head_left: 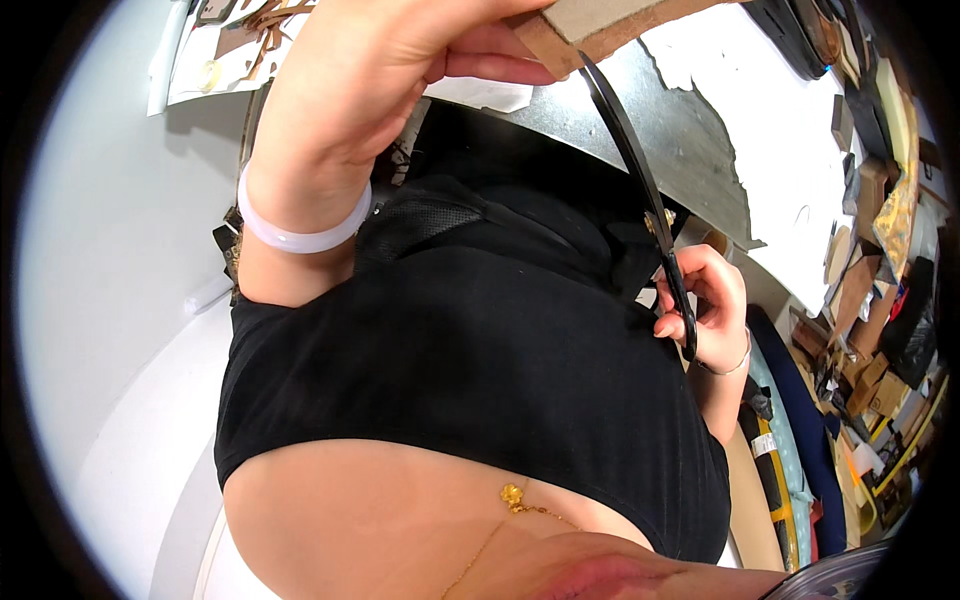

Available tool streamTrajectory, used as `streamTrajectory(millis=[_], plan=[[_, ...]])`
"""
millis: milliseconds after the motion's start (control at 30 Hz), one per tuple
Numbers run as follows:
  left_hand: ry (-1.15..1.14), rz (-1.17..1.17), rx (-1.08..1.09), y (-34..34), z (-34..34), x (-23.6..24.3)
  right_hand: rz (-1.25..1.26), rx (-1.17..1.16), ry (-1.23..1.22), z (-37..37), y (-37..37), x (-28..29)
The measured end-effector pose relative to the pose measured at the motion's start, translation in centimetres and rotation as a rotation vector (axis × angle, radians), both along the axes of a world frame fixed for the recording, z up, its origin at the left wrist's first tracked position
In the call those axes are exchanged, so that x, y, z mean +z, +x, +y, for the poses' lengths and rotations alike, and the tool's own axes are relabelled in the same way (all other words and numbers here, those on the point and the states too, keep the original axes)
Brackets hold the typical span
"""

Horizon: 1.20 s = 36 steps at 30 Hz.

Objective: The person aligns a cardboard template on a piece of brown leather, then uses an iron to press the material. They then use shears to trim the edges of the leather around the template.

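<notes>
At the top of the head view, my left hand (390,75) is closed on a brown piece of leather or similar sheet (555,48) with a grey-beige face. Its far part runs out of the picture. My right hand (718,300), lower and to the right, has its fingers around the handles of long black scissors (640,165). The scissors point up and to the left, with the blade tip against or very near the lower edge of the brown piece. Whether the blades are apart, I cannot tell.
A grey sheet with a ragged edge (700,140) lies on the white table (790,180). Brown offcuts (265,25) and a tape roll (210,75) lie at the far left. Mixed materials and small boxes (880,385) crowd the right side, beside upright rolls (800,430).
</notes>
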<state>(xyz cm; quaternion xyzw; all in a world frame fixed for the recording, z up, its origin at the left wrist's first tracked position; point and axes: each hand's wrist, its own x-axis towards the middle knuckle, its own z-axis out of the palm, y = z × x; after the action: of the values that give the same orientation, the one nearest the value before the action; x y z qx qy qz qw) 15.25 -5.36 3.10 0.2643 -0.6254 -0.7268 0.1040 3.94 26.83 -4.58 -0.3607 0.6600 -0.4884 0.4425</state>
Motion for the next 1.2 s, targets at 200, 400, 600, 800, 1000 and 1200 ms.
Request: streamTrajectory(millis=[200,400,600,800,1000,1200], plan=[[-0.019,0.057,-0.014,0.6,0.2,-0.2,0.015,0.01,-0.011,0.2,-0.1,0.0],[-0.049,0.046,0.026,0.6,0.9,0.2,-0.002,0.005,0.003,0.3,0.0,0.0],[-0.045,0.05,0.016,0.8,0.8,0.3,0.001,0.009,-0.01,0.4,0.0,-0.1],[-0.041,0.057,0.039,1.1,1.0,0.5,0.01,-0.001,-0.029,0.5,0.3,-0.2],[-0.095,-0.005,0.064,1.0,1.7,1.2,0.015,-0.033,-0.017,0.3,0.7,0.2],[-0.005,0.062,0.004,1.5,0.5,0.3,0.021,-0.022,-0.023,0.3,0.8,0.2]])
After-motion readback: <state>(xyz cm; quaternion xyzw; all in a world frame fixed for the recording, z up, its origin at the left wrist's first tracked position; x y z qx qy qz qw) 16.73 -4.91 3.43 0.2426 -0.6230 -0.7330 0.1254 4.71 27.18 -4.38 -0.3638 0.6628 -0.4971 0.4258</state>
